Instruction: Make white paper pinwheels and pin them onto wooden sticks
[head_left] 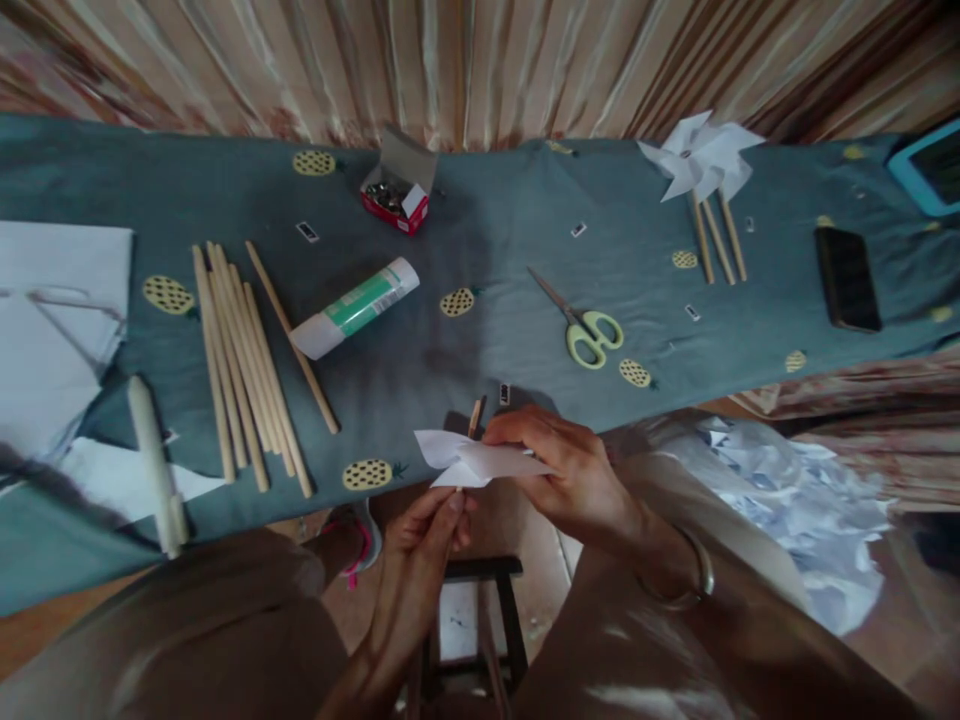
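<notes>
A white paper pinwheel is held between my two hands just off the front edge of the table. My right hand grips its right side, fingers behind the paper and thumb below. My left hand is closed in a pinch at the pinwheel's lower edge; the exact spot under its fingertips is hidden. A wooden stick pokes out behind the paper, its rest covered. Nearest on the cloth are green-handled scissors and a glue tube with a green label.
Several wooden sticks lie left, beside a white paper stack and a pale closed cutter. At the back stands an open red box of small metal pieces. Finished pinwheels and a phone lie right. A plastic bag hangs below.
</notes>
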